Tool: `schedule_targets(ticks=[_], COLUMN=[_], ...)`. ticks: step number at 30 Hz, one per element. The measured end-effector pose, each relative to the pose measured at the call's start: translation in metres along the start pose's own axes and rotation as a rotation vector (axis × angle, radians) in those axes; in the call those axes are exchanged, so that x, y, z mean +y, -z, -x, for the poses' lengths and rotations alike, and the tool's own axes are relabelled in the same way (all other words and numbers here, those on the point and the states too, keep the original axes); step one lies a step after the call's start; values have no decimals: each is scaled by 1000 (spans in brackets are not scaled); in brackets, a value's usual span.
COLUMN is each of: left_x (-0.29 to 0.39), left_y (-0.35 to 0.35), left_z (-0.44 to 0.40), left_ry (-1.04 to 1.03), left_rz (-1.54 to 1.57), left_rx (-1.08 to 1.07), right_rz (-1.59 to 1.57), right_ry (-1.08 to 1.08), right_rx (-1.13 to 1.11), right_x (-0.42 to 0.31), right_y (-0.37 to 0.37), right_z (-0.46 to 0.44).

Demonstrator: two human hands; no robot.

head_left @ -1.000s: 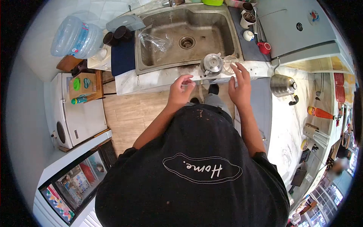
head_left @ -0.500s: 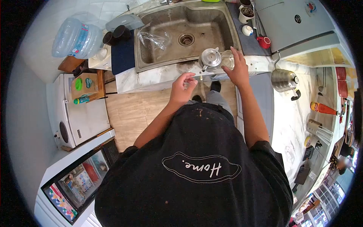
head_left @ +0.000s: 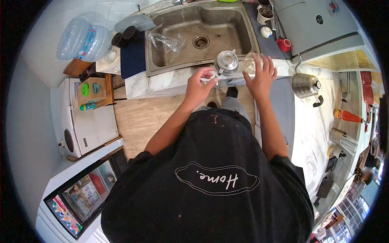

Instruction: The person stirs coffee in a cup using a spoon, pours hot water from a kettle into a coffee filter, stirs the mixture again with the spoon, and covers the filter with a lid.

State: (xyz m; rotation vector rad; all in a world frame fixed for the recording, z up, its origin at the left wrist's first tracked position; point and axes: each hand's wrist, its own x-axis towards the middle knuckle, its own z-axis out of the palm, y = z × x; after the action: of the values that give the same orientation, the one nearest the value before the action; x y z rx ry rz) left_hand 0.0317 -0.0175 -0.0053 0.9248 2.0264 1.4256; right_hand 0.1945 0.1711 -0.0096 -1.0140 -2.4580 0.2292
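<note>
A small lidded metal pot or coffee filter (head_left: 227,61) stands on the counter's front strip before the sink, its small handle pointing toward me. Just right of it is a clear glass cup (head_left: 250,63), partly covered by fingers. My right hand (head_left: 260,77) is open beside this glass, fingers spread and pointing away from me; I cannot tell whether they touch it. To the near left of the metal pot, my left hand (head_left: 198,87) hovers with half-curled fingers and the thumb apart. It appears to hold nothing.
The steel sink (head_left: 239,30) holds a crumpled clear plastic bag (head_left: 168,42). Black cups (head_left: 130,35) and a large water bottle (head_left: 81,40) stand left. At right are a red cup (head_left: 283,45), a steel kettle (head_left: 304,86) and a sauce bottle (head_left: 347,116).
My right hand has drawn slightly back and right from the glass, its fingers spreading. My left hand has shifted a little right, and its thumb and fingers have opened wider.
</note>
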Motion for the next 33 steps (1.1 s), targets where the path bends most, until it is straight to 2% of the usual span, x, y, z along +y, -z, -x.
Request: schedule_targets(ticks=[3, 6, 16, 23, 26, 29, 33], left_x=[7, 3, -5, -4, -5, -7, 18], left_y=[-1, -4, -4, -4, -7, -11, -13], left_z=[-12, -22, -34, -34, -32, -28, -20], left_ry=[-16, -19, 9, 42, 37, 42, 131], left_rz=[-48, -83, -77, -102, -69, -61, -69], left_rx=[0, -37, -145, -220, -198, -170, -107], right_rz=[-127, -456, -752, -907, -929, -915, -885], right_ry=[-57, -6, -223, -175, -111, -145, -128], right_rx=[9, -116, -294, -343, -307, -369, -402], right_x=[-14, -13, -17, -17, -12, -10, -10], right_y=[0, -22, -66, -73, -85, -81, -83], right_z=[25, 37, 19, 4, 3, 1, -6])
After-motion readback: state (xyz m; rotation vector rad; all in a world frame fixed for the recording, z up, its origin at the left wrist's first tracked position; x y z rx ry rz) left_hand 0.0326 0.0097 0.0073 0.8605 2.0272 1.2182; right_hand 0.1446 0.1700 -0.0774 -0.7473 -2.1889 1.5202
